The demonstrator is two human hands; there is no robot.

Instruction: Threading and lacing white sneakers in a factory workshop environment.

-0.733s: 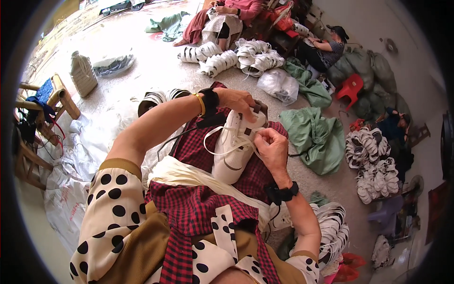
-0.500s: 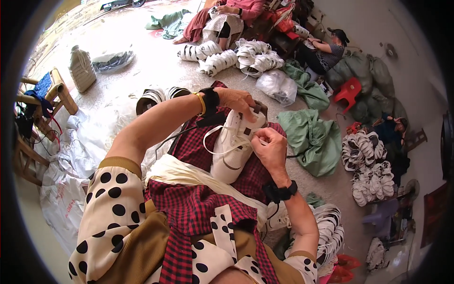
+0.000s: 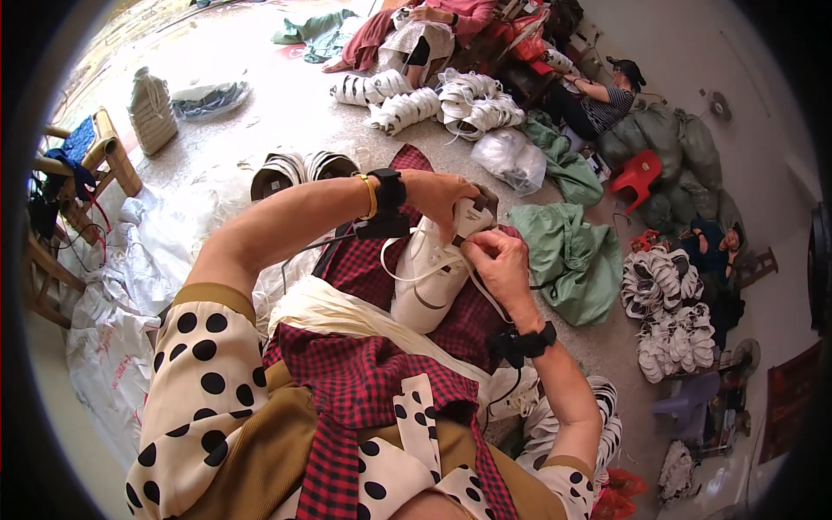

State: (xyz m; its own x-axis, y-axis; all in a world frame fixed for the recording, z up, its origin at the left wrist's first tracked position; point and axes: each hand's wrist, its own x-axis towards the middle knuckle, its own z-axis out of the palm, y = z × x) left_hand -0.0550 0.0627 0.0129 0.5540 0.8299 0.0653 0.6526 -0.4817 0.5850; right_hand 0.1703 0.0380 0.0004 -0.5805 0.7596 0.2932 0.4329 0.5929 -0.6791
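In the head view we see the left hand [image 3: 446,198] clamped on the white shoe [image 3: 433,273] lying on the red checked lap cloth [image 3: 364,373], steadying it while the right hand [image 3: 496,264] pinches its lace [image 3: 414,277], with shoe piles [image 3: 433,95] at twelve o'clock on the concrete floor [image 3: 286,104].

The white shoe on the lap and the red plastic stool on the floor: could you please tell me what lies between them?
In the head view, a crumpled green cloth bag lies on the floor between the white shoe and the red plastic stool.
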